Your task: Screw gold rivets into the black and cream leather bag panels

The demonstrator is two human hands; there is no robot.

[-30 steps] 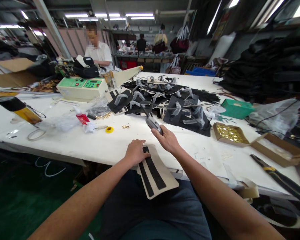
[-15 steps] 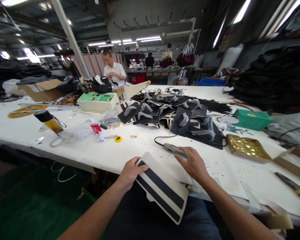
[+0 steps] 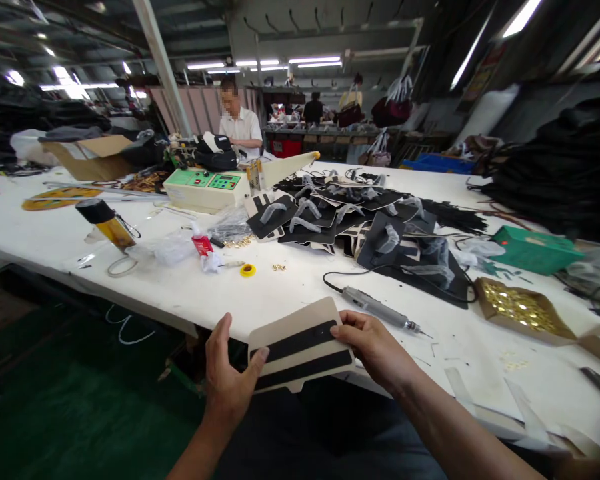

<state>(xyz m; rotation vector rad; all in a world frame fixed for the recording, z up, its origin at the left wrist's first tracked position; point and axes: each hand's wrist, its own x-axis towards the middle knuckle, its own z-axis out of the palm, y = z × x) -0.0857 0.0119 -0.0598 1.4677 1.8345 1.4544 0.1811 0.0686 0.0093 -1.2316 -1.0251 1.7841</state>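
Note:
Low in front of me, a cream panel (image 3: 293, 333) with two black stripes is tilted at the table's front edge. My right hand (image 3: 373, 343) pinches its upper right edge, thumb on the striped face. At the panel's left side, my left hand (image 3: 230, 373) is open, fingers stretched upward and thumb tip over the panel's edge. Just beyond my right hand lies a grey corded rotary hand tool (image 3: 380, 308) with a thin metal tip. Black panels with plastic-wrapped handles (image 3: 330, 213) are heaped farther back.
On the white table (image 3: 205, 300) are a yellow tape roll (image 3: 247, 270), a red-labelled bottle (image 3: 201, 243), a black-capped can (image 3: 107, 227) and a control box (image 3: 205, 190). A cardboard tray of brass-coloured parts (image 3: 523, 307) and a green box (image 3: 537, 250) stand right. A co-worker (image 3: 243, 123) is behind.
My right hand has left the grey tool and now grips the panel. The panel has turned to lie more sideways. My left hand has shifted to its left edge and its fingers have spread.

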